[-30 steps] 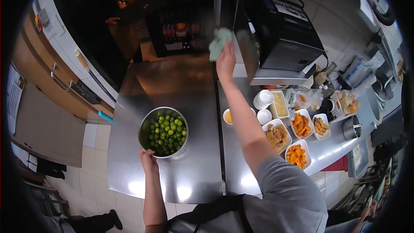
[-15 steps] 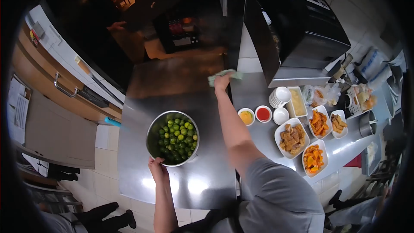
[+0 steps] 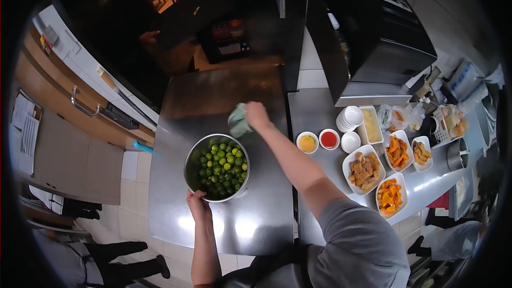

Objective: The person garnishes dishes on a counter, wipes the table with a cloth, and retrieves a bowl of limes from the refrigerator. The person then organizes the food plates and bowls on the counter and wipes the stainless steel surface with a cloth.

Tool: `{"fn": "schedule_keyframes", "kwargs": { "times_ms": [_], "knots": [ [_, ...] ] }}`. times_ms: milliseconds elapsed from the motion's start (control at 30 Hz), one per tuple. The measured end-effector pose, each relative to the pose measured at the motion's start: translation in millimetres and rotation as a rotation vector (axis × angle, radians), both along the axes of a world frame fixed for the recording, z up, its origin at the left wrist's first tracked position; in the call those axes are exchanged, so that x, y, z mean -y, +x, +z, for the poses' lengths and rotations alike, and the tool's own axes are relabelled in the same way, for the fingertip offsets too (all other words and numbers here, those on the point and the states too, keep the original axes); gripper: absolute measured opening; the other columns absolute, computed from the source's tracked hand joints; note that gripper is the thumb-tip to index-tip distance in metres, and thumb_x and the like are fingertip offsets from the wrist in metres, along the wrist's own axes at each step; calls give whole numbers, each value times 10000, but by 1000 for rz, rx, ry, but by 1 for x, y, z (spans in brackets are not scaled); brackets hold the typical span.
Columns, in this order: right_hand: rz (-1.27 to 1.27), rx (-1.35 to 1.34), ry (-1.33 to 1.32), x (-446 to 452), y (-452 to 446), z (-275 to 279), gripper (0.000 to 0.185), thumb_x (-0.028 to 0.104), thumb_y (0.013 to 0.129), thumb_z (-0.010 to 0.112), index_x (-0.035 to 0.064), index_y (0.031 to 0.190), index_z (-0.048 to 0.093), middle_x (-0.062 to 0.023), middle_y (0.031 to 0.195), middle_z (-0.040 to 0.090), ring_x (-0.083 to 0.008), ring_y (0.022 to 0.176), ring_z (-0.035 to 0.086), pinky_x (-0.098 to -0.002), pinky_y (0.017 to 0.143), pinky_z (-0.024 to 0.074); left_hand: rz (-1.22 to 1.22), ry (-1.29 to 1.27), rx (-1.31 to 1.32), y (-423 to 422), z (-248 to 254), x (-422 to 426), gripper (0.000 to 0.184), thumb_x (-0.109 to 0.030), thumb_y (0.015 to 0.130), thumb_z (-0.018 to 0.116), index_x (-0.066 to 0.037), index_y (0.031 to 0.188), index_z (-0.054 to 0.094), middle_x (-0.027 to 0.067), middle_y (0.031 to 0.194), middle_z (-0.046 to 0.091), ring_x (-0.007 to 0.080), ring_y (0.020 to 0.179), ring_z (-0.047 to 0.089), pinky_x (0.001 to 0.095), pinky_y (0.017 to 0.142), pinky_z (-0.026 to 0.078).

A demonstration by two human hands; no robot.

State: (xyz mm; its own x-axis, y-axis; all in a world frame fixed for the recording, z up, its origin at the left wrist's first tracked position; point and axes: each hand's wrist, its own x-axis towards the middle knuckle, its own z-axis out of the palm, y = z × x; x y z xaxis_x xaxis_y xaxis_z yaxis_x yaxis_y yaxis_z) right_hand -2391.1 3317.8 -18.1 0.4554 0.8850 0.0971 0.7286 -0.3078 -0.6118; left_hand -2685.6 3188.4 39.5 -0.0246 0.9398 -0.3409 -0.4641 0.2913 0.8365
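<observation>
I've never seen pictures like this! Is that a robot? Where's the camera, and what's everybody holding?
No robot here, just a person using bare hands. The camera sits on their head, looking forward and down, so you see roughly what they'd see.

The left hand holds the edge of a metal pot with small green fruits inside. The right hand holds a pale green cloth. The pot stands on a shiny metal table. To the right, white dishes of food stand on another counter.

From above, the head camera faces forward and down over hands (image 3: 198, 206) and counter (image 3: 269, 186).
</observation>
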Motion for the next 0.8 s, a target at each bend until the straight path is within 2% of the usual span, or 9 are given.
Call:
{"fn": "schedule_keyframes", "kwargs": {
  "times_ms": [100,200,267,400,467,567,633,733,800],
  "knots": [
    [476,102,103,-44,-45,-31,396,55,708,471,92,1100,520,-109,1216,439,-258,1155,377,-366,941,338,2,28,-12,-5,-10,-1,261,107,593,406,-9,817,475,69,812,549,150,737,529,250,702,443],
    [671,324,-13,-64,-64,-54,449,95,734,456,130,1182,451,-66,1314,331,-243,1225,279,-413,974,278,13,38,-43,-7,-8,0,284,104,587,400,2,839,482,80,826,555,154,741,536,252,712,442],
    [661,547,-118,-94,-37,-46,463,119,754,436,146,1216,414,-71,1352,265,-237,1251,224,-443,980,248,31,42,-43,2,-1,1,310,96,584,398,16,869,492,86,833,562,157,747,543,253,722,441],
    [95,317,-151,-119,75,-68,287,141,807,335,51,998,530,-132,1017,559,-262,914,559,-336,759,463,63,14,-84,2,-3,-1,295,99,589,400,13,855,495,81,821,562,154,747,541,251,722,439],
    [-4,300,-506,-87,106,-40,347,169,808,364,53,1116,476,-115,982,581,-246,926,557,-361,750,462,45,40,-61,-1,-7,0,270,102,601,403,8,839,492,77,817,561,145,739,537,242,705,435],
    [45,267,-606,-60,100,-41,401,208,816,379,13,1162,430,-171,1245,386,-287,1132,391,-370,879,379,3,38,-71,-6,-11,-3,247,105,610,410,-1,819,490,71,802,559,132,731,530,231,684,427],
    [-315,185,-433,-42,65,-56,487,252,803,424,-14,1209,388,-172,1337,237,-323,1213,236,-409,942,284,18,31,-53,2,1,-1,226,105,622,422,-5,807,491,67,785,558,127,714,530,221,671,428],
    [-427,325,-429,-5,39,-94,432,235,810,418,1,1173,446,-167,1302,316,-325,1177,308,-438,954,243,4,-25,-72,-7,-6,-1,182,98,647,450,-32,771,474,63,770,560,130,658,541,240,630,453],
    [27,607,-643,66,12,-38,452,158,816,373,-67,1208,364,-250,1268,327,-410,1176,298,-503,918,285,-32,-55,-71,-9,-4,-1,184,94,640,465,-47,760,467,50,756,555,122,638,533,233,590,440]
  ]
}}
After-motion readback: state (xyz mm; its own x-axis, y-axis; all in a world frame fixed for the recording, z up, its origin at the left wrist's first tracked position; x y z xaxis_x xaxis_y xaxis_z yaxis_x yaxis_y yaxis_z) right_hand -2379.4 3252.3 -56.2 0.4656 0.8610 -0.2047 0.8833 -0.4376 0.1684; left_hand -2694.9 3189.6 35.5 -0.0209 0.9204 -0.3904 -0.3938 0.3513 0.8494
